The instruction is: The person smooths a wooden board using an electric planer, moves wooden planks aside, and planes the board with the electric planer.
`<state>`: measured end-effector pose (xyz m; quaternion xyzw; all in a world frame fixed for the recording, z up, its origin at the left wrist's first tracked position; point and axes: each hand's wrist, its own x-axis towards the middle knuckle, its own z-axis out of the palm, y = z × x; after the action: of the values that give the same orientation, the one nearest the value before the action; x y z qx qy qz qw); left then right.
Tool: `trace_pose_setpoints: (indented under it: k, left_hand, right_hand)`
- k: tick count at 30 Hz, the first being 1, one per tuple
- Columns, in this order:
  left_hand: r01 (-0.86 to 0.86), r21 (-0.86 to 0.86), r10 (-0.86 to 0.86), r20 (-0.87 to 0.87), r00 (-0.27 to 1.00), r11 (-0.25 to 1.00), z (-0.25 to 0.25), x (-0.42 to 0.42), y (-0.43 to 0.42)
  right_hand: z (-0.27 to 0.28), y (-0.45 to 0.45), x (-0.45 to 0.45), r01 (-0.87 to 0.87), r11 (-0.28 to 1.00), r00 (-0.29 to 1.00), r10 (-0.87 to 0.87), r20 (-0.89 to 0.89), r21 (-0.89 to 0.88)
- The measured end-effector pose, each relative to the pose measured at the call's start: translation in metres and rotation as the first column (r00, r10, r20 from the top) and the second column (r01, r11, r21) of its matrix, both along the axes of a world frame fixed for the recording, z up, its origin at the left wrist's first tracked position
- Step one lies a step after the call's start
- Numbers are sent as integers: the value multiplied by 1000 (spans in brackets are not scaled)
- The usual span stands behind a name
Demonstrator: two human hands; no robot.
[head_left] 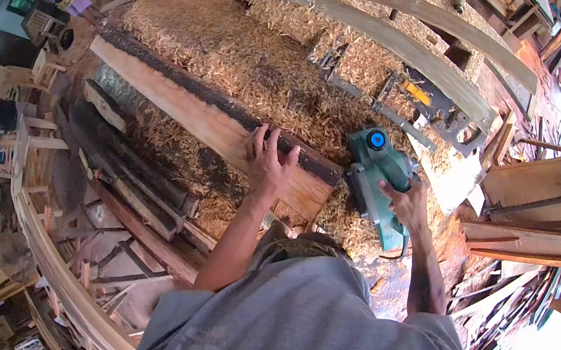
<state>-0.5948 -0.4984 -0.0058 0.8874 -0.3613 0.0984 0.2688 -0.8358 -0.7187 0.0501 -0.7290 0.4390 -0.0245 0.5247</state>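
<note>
A long wooden plank (208,118) with dark bark along its far edge lies slanting over the shavings. My left hand (269,166) rests on it near its right end, fingers apart, fingertips at the bark edge. Just right of that end stands a green power planer (372,179) with a dark knob and a blue cap. My right hand (403,201) is wrapped round the planer's rear handle, the thumb on the near side. The planer's underside is hidden.
Wood shavings (195,20) are heaped beyond the plank. Long curved boards (393,34), a metal clamp (354,89) and a yellow-marked tool (417,92) lie farther back. Bark-edged slabs (138,181) are at the left, stacked timber (532,243) at the right. A person (77,4) is far left.
</note>
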Motion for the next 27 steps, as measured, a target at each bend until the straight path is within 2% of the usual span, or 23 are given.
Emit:
trace_pose_setpoints:
  k: [3, 5, 8, 10, 12, 14, 17, 20, 22, 23, 24, 25, 26, 27]
  left_hand:
    - [-12, -8, 12, -13, 1000, 1000, 2, 0, 0]
    - [-14, -34, 12, -80, 997, 999, 1, -2, 0]
    - [-7, -41, 7, -15, 1000, 999, 5, -1, 2]
    - [-27, -104, 22, -49, 999, 994, -7, 3, 3]
    - [-10, -128, -1, -85, 996, 992, -14, 2, 4]
    - [-41, -77, 39, -30, 999, 996, -4, 0, 7]
    - [-41, -20, 40, -58, 998, 999, 5, -2, 7]
    - [-38, -84, 36, -24, 999, 996, -2, -1, 5]
    - [-50, -94, 45, -53, 998, 994, -2, -2, 5]
    - [-44, -92, 42, -27, 999, 995, -8, -1, 5]
    - [-42, -89, 42, -1, 999, 995, -12, 1, 5]
    - [-35, -94, 37, 21, 999, 995, -10, 2, 5]
    - [-35, -99, 38, 24, 999, 994, -6, 1, 6]
    - [-25, -80, 26, 6, 1000, 997, -3, 2, 6]
  right_hand:
    - [3, 1, 1, -30, 999, 999, 31, 23, -29]
    - [-2, 2, 0, 13, 999, 1000, -13, 4, -36]
    - [2, 2, 1, 1, 999, 1000, -1, 16, -38]
    - [8, 5, 5, -28, 999, 999, 29, 44, -42]
    - [8, 5, 5, -15, 999, 1000, 15, -2, -37]
    - [8, 7, 5, -12, 999, 999, 13, 35, -37]
    - [-1, 8, 3, 9, 1000, 998, -8, 61, -22]
    - [-3, -1, -5, 5, 1000, 1000, -5, 21, 8]
    - [-11, -11, -5, -236, 925, 964, 262, 51, -297]
    - [10, -24, -6, -427, 865, 897, 371, -238, -261]
    - [60, -33, 0, -593, 787, 740, 448, -502, -173]
    - [84, -52, 8, -627, 776, 678, 497, -542, -72]
    - [57, -85, -7, -578, 707, 788, 353, -504, -408]
    - [107, -89, 24, -487, 648, 872, 321, -370, -585]
